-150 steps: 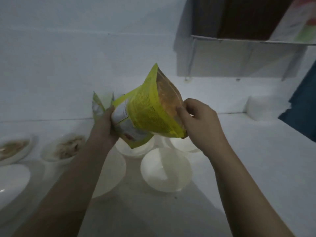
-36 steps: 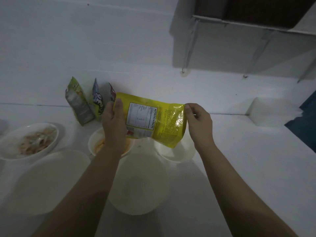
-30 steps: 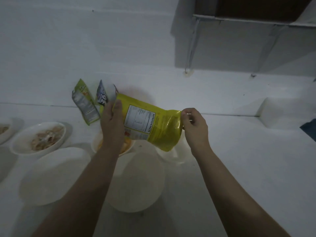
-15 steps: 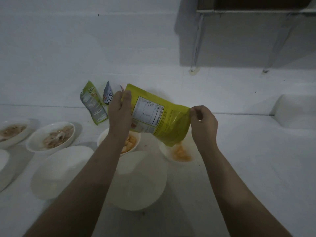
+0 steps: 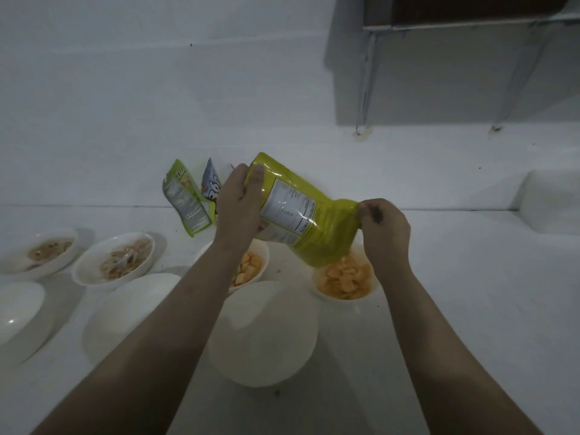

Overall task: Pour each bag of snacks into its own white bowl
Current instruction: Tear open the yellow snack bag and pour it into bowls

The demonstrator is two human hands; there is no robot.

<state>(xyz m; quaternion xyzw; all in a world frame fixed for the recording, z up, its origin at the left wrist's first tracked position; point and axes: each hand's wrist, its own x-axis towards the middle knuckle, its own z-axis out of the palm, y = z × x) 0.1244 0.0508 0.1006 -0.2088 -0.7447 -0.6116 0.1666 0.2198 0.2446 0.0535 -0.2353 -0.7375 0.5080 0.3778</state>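
A yellow snack bag (image 5: 301, 218) hangs tilted in the air, its mouth pointing down to the right. My left hand (image 5: 240, 202) grips the bag's raised bottom end. My right hand (image 5: 381, 227) pinches the corner at the mouth. Orange snacks lie heaped in the white bowl (image 5: 343, 282) right under the mouth. Another white bowl (image 5: 251, 265) holding orange pieces sits to its left, partly behind my left forearm.
Two bowls of brownish snacks (image 5: 114, 262) (image 5: 40, 251) stand at the left. Empty white bowls (image 5: 263, 332) (image 5: 125, 312) (image 5: 18, 312) sit nearer me. A green bag (image 5: 185, 199) and a grey bag (image 5: 211, 188) lean on the back wall. A shelf (image 5: 470, 20) hangs top right.
The bag went from level to tipped, mouth down, and orange snacks poured into the right bowl, which now holds a heap. Both hands kept their hold.
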